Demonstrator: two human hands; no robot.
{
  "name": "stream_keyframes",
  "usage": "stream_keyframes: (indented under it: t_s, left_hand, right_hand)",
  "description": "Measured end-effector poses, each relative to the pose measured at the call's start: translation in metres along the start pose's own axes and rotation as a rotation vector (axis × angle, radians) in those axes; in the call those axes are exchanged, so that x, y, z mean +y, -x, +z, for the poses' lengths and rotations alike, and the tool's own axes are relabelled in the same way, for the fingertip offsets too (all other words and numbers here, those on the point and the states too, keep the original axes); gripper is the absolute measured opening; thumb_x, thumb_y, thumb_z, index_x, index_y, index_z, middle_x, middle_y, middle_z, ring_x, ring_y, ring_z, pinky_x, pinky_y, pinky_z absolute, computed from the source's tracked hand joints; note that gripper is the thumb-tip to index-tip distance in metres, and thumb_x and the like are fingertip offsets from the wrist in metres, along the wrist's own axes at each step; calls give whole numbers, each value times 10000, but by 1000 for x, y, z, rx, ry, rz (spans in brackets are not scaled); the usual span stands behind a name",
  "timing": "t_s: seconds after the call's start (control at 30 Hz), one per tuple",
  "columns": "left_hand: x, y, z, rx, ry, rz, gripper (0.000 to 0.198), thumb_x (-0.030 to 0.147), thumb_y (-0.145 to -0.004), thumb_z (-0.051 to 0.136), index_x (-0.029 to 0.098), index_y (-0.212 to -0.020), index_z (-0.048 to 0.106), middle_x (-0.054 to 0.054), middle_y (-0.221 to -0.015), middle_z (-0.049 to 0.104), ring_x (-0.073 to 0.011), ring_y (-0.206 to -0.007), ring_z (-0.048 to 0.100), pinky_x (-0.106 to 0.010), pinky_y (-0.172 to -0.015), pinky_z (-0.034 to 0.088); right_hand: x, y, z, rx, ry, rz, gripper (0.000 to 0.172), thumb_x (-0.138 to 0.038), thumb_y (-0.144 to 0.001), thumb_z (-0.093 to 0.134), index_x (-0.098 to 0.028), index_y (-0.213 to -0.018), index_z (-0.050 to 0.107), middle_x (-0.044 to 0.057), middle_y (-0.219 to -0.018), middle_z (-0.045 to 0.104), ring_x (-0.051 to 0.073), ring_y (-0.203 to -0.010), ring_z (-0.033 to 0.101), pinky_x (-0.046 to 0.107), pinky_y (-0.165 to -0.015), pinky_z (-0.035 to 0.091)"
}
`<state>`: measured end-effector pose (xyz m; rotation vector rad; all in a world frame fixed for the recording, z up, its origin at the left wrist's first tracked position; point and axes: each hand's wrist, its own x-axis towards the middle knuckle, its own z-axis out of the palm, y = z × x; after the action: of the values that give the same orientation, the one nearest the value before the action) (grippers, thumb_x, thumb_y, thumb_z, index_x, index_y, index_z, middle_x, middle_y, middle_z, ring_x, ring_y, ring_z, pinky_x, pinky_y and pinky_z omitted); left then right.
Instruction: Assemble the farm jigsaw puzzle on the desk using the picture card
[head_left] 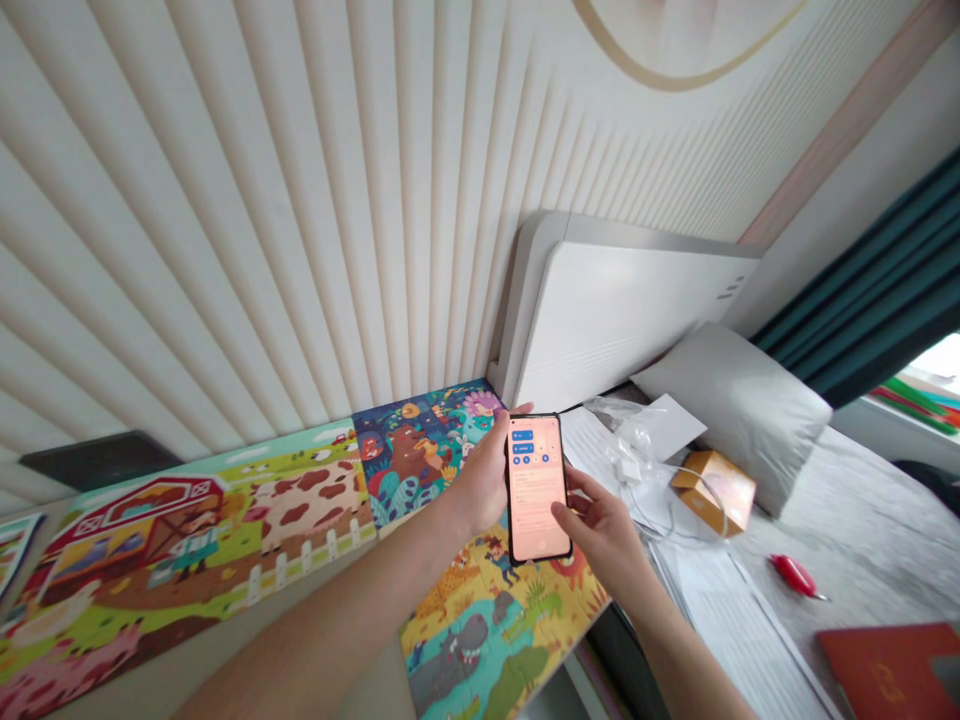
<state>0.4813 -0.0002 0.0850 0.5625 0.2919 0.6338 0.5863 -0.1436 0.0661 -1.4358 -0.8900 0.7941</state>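
Note:
A black-edged smartphone (pixel 537 490) is upright in the middle of the head view, its lit screen showing blue tiles on a pinkish background. My left hand (pixel 487 475) is wrapped round the phone's left edge. Against its right edge my right hand (pixel 600 515) supports the phone, with the thumb on the lower right part of the screen. Beneath the phone lies a colourful animal puzzle (pixel 480 640), partly hidden by my hands and arms. A farm puzzle (pixel 300 510) with a cow and a barn extends to the left.
A white panel (pixel 615 310) leans by the ribbed wall. To the right are a grey pillow (pixel 735 410), an orange box (pixel 714 492), a white cable (pixel 660 510), papers (pixel 727 610), a red pen-like object (pixel 795 576) and a red booklet (pixel 885 670).

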Motion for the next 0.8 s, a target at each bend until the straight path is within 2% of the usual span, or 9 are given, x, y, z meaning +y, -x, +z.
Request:
stream_keyframes:
  t_s: [0.4, 0.7, 0.8]
  left_hand:
    - [7, 4, 3, 16, 22, -30, 543, 567, -911, 609, 208, -1319, 603, -90, -1022, 733, -240, -865, 706, -390, -821, 560]
    - [13, 4, 3, 31, 67, -85, 517, 559, -909, 611, 203, -1283, 622, -83, -969, 736, -232, -812, 715, -380, -796, 573]
    - [8, 3, 0, 17, 55, -91, 531, 557, -902, 620, 204, -1298, 609, -76, -914, 729, -226, -779, 710, -379, -776, 573]
  right_hand:
    - [-8, -3, 3, 18, 40, 18, 488, -443, -824, 742, -208, -1237, 629, 56, -992, 644, 183, -814, 630, 302, -689, 537]
    - [-12, -6, 2, 40, 105, -12, 466, -461, -791, 771, -214, -1170, 659, -6, -828, 583, 146, -708, 600, 262, -622, 496]
    - [-14, -11, -2, 41, 107, 62, 421, -542, -849, 691, -189, -1078, 691, -7, -737, 597, 142, -628, 593, 258, -571, 492]
